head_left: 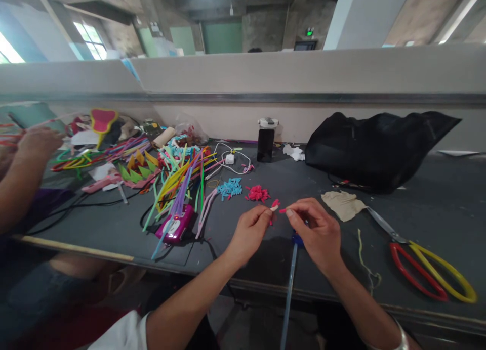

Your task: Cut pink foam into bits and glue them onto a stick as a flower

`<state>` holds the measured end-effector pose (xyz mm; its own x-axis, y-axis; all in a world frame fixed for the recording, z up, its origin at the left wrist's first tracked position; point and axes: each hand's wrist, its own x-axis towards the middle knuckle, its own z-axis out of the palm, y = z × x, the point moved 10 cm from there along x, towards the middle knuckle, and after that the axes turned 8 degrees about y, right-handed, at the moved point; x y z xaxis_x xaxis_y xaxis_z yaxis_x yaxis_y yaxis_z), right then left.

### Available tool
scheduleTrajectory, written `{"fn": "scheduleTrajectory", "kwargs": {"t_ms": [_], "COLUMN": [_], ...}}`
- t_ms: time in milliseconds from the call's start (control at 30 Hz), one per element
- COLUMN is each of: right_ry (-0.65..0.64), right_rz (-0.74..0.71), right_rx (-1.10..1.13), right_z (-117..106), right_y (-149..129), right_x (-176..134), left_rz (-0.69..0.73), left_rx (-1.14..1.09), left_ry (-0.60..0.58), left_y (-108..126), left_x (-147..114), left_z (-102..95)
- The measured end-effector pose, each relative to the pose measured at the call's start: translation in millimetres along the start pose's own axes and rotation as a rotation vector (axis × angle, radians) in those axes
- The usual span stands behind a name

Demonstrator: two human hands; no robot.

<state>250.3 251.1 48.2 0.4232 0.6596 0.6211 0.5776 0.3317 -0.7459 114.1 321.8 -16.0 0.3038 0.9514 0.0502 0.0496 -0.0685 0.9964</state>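
My left hand [248,233] is closed in a pinch, with a small pale piece [274,208] at its fingertips. In my right hand [319,231] a short red fuzzy piece [282,211] is pinched between thumb and finger, close to the left fingertips. A few red bits lie just beyond the left fingers. Farther back sit a small heap of short red pieces [257,193] and a heap of blue ones [230,188]. Beneath the right hand shows a blue object [298,239], partly hidden, and a long clear stick [290,289] runs from it past the table edge.
Scissors [402,241] with red and yellow handles and a beige cloth [343,205] lie at right, before a black bag [375,150]. A dark bottle [266,141] stands behind. Pipe cleaners [178,183] spread over a purple device [176,226]. Another person's hand [40,142] is at far left.
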Motion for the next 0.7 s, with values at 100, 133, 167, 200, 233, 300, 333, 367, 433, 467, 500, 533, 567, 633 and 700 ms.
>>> {"fn": "scheduleTrajectory", "kwargs": {"t_ms": [100,133,167,200,233,300,333,367,433,467,500,533,567,633,700], "right_ry": [-0.014,-0.018,-0.021,-0.024,-0.027,-0.029,-0.029,-0.029,-0.028,-0.029,-0.029,-0.03,-0.03,-0.031,-0.028], "right_rz": [-0.005,-0.005,-0.006,-0.006,-0.005,-0.006,-0.006,-0.007,-0.012,-0.013,-0.014,-0.013,-0.01,-0.003,-0.004], "right_rx": [-0.006,-0.011,-0.017,-0.023,-0.029,-0.038,-0.043,-0.046,-0.05,-0.05,-0.048,-0.046,-0.045,-0.047,-0.055], "right_z": [2,3,4,4,5,6,6,6,6,5,5,5,5,6,6], "right_y": [-2,-2,-2,-1,-1,-1,-1,0,0,0,0,1,1,2,1], "right_x": [-2,-2,-2,-2,-3,-3,-3,-3,-3,-3,-3,-3,-2,-2,-1], "left_rz": [0.052,0.068,0.082,0.095,0.107,0.125,0.134,0.141,0.148,0.148,0.147,0.146,0.146,0.151,0.154], "left_rx": [0.067,0.087,0.102,0.11,0.114,0.114,0.114,0.115,0.116,0.115,0.115,0.116,0.117,0.121,0.124], "left_ry": [-0.01,-0.01,-0.008,-0.004,0.0,0.005,0.004,0.001,-0.004,-0.008,-0.011,-0.015,-0.02,-0.024,-0.023], "left_y": [7,9,11,14,15,18,19,19,19,18,17,16,16,16,17], "left_x": [-2,-3,-4,-4,-4,-5,-5,-5,-4,-4,-4,-4,-4,-5,-5], "left_z": [0.5,0.6,0.5,0.3,0.1,0.1,0.4,0.8,1.4,1.7,2.0,2.3,2.7,3.1,3.0]}}
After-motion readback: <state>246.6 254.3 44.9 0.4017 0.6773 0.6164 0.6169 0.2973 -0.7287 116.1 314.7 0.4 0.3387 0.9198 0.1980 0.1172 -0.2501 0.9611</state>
